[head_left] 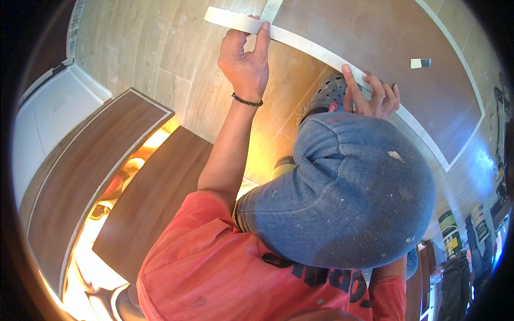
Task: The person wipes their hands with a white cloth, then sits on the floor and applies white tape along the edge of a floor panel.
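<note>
A large brown panel (pixel 369 37) lies in front of me, its edges bordered by pale tape. Along its near edge runs a white tape strip (pixel 316 48), whose loose end sticks out past the panel's left corner. At that corner my left hand (pixel 247 67) pinches the strip between thumb and fingers; a dark beaded bracelet circles the wrist. Further right on the same edge, my right hand (pixel 375 99) rests with its index finger on the strip and its other fingers bent and apart. My raised knee hides the right forearm.
On the panel lies a small half-white, half-dark piece (pixel 421 63). To the left are a tape-edged brown board (pixel 91 176) and another brown board (pixel 155 198). My grey clog (pixel 327 92) stands near the panel's edge on the wood-look floor (pixel 176 53). Assorted items (pixel 452 235) sit at right.
</note>
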Demonstrator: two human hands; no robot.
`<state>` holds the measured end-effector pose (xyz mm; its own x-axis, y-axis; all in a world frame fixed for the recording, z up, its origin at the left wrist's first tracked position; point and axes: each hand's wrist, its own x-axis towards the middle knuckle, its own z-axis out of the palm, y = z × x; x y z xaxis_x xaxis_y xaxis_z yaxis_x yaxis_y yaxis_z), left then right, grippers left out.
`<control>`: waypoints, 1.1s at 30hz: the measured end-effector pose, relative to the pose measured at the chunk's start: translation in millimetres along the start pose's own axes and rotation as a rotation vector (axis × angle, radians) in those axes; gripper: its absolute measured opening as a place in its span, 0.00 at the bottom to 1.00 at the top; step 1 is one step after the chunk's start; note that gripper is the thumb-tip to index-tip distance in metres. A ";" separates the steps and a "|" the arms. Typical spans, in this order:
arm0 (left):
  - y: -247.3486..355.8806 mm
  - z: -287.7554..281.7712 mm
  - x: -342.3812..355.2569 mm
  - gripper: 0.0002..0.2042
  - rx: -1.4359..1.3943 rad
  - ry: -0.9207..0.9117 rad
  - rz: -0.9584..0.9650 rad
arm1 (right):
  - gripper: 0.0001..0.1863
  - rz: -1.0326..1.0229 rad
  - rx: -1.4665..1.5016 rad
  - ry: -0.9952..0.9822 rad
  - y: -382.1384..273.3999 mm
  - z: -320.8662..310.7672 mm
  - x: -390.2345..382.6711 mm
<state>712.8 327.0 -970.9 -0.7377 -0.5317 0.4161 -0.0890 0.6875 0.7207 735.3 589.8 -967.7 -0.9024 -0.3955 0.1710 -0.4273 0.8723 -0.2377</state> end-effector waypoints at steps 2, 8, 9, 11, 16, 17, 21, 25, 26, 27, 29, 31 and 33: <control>-0.8 -2.4 1.5 0.11 0.014 -0.035 0.010 | 0.34 0.007 -0.010 -0.032 -1.6 -3.5 -1.5; 3.5 -2.2 2.7 0.13 -0.369 -0.085 -0.286 | 0.33 -0.006 -0.006 -0.017 -0.5 -1.5 -0.1; 1.1 -1.5 1.5 0.14 -0.432 -0.076 -0.287 | 0.33 -0.003 0.001 -0.015 -0.8 -1.5 -0.5; -1.8 -2.4 2.1 0.14 -0.503 -0.075 -0.302 | 0.33 0.005 0.013 -0.013 -2.1 -1.8 -1.9; -4.3 -16.7 8.7 0.15 -0.338 -0.179 -0.279 | 0.32 -0.006 0.019 0.016 -0.3 2.1 -1.8; -3.6 -16.9 11.9 0.15 -0.340 -0.196 -0.293 | 0.32 -0.001 0.015 0.012 -0.4 2.6 -3.3; 1.0 -18.3 22.2 0.13 -0.439 -0.211 -0.394 | 0.32 -0.002 -0.010 -0.042 0.4 -1.5 -1.0; -4.7 -17.7 22.2 0.12 -0.522 -0.199 -0.457 | 0.31 -0.004 -0.005 -0.086 0.8 -6.0 -0.3; -7.3 -17.8 22.2 0.12 -0.504 -0.211 -0.459 | 0.31 0.000 -0.006 -0.098 0.6 -7.6 0.0; -9.9 -18.3 22.4 0.12 -0.487 -0.224 -0.460 | 0.31 -0.003 -0.015 -0.081 0.8 -7.1 -0.3; -9.0 -20.4 22.1 0.11 -0.469 -0.233 -0.461 | 0.31 -0.019 -0.023 -0.047 1.4 -2.1 -2.8; -4.3 -21.1 23.6 0.11 -0.477 -0.233 -0.460 | 0.31 -0.018 -0.037 -0.053 2.1 -1.4 -2.7; -8.7 -21.5 20.8 0.11 -0.503 -0.209 -0.463 | 0.32 -0.020 -0.030 -0.067 1.1 -2.0 -0.8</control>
<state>712.6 299.3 -956.6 -0.8164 -0.5729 -0.0730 -0.1417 0.0762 0.9870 735.7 591.6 -966.1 -0.8957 -0.4307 0.1107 -0.4447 0.8717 -0.2060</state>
